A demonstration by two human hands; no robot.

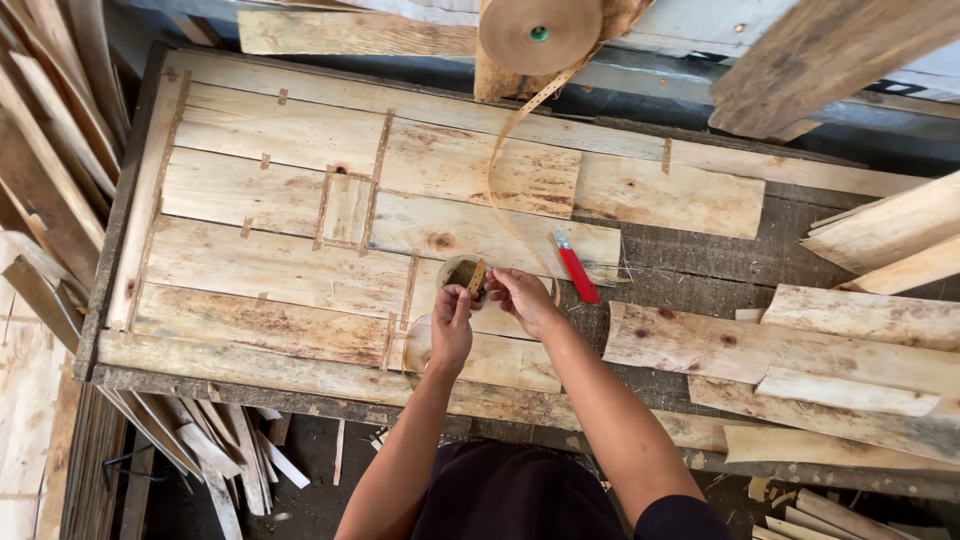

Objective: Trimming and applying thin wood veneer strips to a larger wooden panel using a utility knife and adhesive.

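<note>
Both grips pinch a brown tape strip point(478, 277) between left hand point(451, 325) and right hand point(522, 298), forearms angled inward.

Counted: one brown tape roll point(540, 35) at top centre, one red-handled knife point(576, 271) at centre, two hands, left point(451, 325) and right point(522, 297).

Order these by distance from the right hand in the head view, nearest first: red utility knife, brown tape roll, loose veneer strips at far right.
1. Red utility knife, just right of the right hand.
2. Loose veneer strips, far right.
3. Brown tape roll, top edge.
</note>
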